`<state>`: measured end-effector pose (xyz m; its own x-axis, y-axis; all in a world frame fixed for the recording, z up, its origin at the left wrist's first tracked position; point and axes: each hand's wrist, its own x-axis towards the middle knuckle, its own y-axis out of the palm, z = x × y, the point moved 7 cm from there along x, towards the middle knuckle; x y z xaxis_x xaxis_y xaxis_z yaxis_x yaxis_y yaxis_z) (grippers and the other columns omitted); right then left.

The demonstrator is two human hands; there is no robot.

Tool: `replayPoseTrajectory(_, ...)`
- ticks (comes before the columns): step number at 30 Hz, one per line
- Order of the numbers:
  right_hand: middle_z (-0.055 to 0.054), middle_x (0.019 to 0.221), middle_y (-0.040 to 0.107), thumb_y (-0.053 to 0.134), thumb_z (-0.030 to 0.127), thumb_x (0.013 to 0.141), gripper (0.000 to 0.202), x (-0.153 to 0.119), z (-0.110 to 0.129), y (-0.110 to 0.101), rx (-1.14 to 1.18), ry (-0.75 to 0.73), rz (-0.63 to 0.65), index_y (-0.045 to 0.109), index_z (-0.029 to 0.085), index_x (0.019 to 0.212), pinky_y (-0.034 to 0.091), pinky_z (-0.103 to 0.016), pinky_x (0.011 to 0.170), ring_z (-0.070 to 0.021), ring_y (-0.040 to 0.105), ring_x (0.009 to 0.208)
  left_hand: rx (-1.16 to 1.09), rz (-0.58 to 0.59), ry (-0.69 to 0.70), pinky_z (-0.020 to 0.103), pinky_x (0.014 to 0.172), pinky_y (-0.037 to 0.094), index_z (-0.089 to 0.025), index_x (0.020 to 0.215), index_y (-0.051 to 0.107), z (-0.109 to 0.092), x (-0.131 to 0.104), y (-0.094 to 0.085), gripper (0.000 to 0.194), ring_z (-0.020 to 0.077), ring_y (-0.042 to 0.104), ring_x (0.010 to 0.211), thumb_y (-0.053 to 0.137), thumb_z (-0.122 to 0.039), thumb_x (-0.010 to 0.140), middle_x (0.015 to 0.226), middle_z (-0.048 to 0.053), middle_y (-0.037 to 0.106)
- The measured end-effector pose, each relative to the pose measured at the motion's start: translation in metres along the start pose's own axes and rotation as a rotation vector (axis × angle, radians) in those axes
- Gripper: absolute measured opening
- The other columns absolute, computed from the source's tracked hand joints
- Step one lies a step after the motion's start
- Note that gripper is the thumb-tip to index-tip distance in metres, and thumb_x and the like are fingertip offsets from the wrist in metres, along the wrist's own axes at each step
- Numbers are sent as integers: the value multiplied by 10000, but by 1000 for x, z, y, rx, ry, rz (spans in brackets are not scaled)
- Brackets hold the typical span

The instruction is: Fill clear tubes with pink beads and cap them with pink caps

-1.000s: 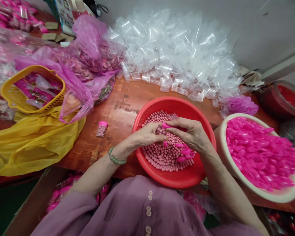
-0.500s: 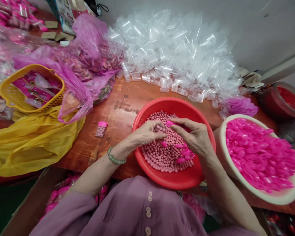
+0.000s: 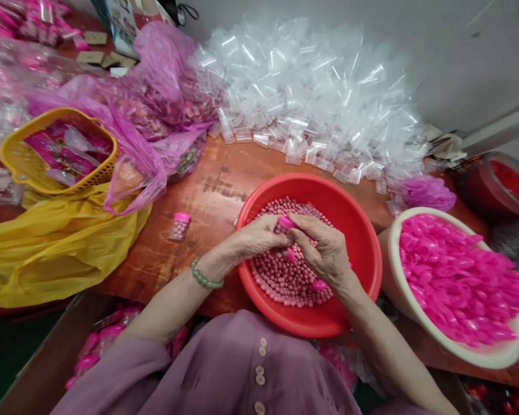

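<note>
Over the red basin (image 3: 369, 242), my left hand (image 3: 259, 235) is closed around a small clear plastic bottle, mostly hidden by the fingers. My right hand (image 3: 326, 251) grips a bright pink cap (image 3: 286, 222), which sits at the top of that bottle; whether it is fully seated I cannot tell. Below both hands, round pink beads (image 3: 281, 282) cover the basin's bottom. Glossy pink plastic pieces (image 3: 319, 285) lie on the beads, partly hidden by my right hand. A capped bottle full of beads (image 3: 180, 226) stands on the table to the left.
A white tub (image 3: 458, 360) heaped with pink plastic pieces (image 3: 454, 276) adjoins the basin on the right. Clear empty bottles (image 3: 311, 98) are piled along the wall. On the left are a yellow basket (image 3: 60, 185), a yellow bag (image 3: 60, 248) and a purple bag (image 3: 164, 69).
My right hand has moved left and down, bringing the pink cap to the bottle in my left hand. The two hands now meet. The view has shifted slightly.
</note>
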<state>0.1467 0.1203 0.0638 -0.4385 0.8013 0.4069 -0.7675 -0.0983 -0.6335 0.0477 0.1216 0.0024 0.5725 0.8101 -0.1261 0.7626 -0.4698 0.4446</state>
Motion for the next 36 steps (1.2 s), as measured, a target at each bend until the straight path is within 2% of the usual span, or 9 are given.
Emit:
replayPoseTrajectory(4,-43,1121,774,612,199,914,281,0,-4,-5,43,23,37,747,246,1156,601,-352,929,-204,744,1009,-22,15,-29,207,543,424,-115,823,602,-1,-4,0,419,64,525,550,796,-471,715,659,-10,584)
replayPoseTrajectory(10,-22,1050,792,657,190,893,227,-2,-14,-9,188,177,-143,774,257,1075,615,-334,897,-195,758,959,-39,-54,50,195,562,414,-120,891,603,-9,-6,-5,422,59,539,612,731,-508,785,769,-8,559)
replayPoseTrajectory(16,-62,1127,771,605,183,929,295,-3,0,2,-37,-23,-140,728,241,1191,593,-355,950,-206,738,1027,-4,-155,103,189,496,322,-132,901,610,-10,-7,-12,437,47,457,551,682,-555,816,710,-22,529)
replayPoseTrajectory(19,-75,1186,745,593,203,941,329,0,0,3,-26,-29,-91,695,250,1250,564,-376,996,-205,706,1094,-42,-219,105,190,468,296,-142,880,596,-12,-6,-15,454,44,423,504,712,-567,773,656,-42,506)
replayPoseTrajectory(22,-67,1183,716,642,271,918,314,4,-10,-2,88,78,-28,709,295,1225,547,-400,993,-210,670,1116,-45,-245,105,193,461,310,-142,817,576,-18,-5,-15,441,47,442,489,727,-550,741,645,-42,520)
replayPoseTrajectory(27,-40,973,716,739,354,847,306,10,-27,-11,329,282,129,747,327,1152,528,-413,935,-196,654,946,-4,-207,98,189,466,302,-140,771,561,-22,-5,-11,412,42,427,492,694,-531,774,628,-46,505)
replayPoseTrajectory(31,-35,1059,727,825,354,748,367,12,-30,-7,558,417,256,768,303,1107,503,-388,987,-202,656,1023,-17,-212,81,194,487,338,-141,803,569,-20,-6,-11,392,44,448,508,689,-514,776,664,-44,513)
replayPoseTrajectory(33,-19,1060,734,841,323,722,401,10,-37,-4,724,543,250,758,298,1114,549,-323,893,-166,687,942,-12,-226,72,193,481,334,-145,810,564,-19,-6,-12,371,44,448,500,671,-500,789,671,-41,524)
replayPoseTrajectory(36,19,876,751,889,284,645,430,8,-52,-4,902,700,110,735,280,1047,562,-227,648,-109,688,683,17,-252,84,191,472,331,-156,788,545,-20,-5,-13,333,47,440,483,635,-475,818,655,-42,528)
